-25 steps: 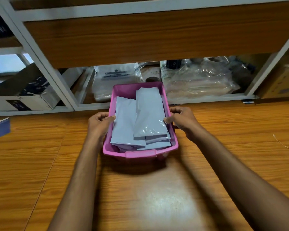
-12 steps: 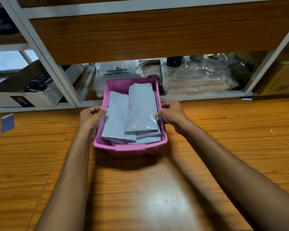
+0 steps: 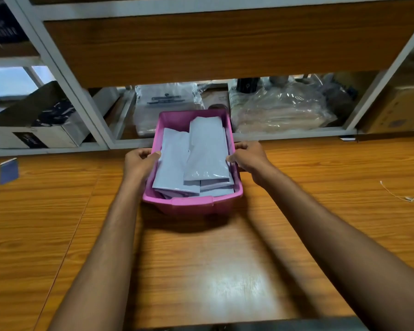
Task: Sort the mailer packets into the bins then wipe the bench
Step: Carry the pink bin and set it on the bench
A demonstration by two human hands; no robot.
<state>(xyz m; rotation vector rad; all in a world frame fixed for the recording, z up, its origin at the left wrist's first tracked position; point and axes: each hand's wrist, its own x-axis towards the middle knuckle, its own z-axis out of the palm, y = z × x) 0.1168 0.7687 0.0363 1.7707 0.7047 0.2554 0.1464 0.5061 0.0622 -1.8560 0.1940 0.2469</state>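
Toward the far side of the wooden tabletop point(image 3: 58, 223), a pink bin point(image 3: 191, 203) lies with its long axis pointing away from the person, at the shelf point(image 3: 285, 136). Grey mailer packets point(image 3: 207, 149) lie lengthwise inside. The left hand point(image 3: 139, 163) and right hand point(image 3: 249, 158) each close their grip on a long rim, with the bin between them.

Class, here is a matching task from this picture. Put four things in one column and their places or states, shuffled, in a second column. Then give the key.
Things:
1 bin
2 packets
3 blue card
4 clear bags

Places or states:
A on the shelf
B inside the bin
C on the bench, far left
D gripped at its sides by the left hand and right hand

Pairs: 1-D, 2-B, 3-C, 4-A
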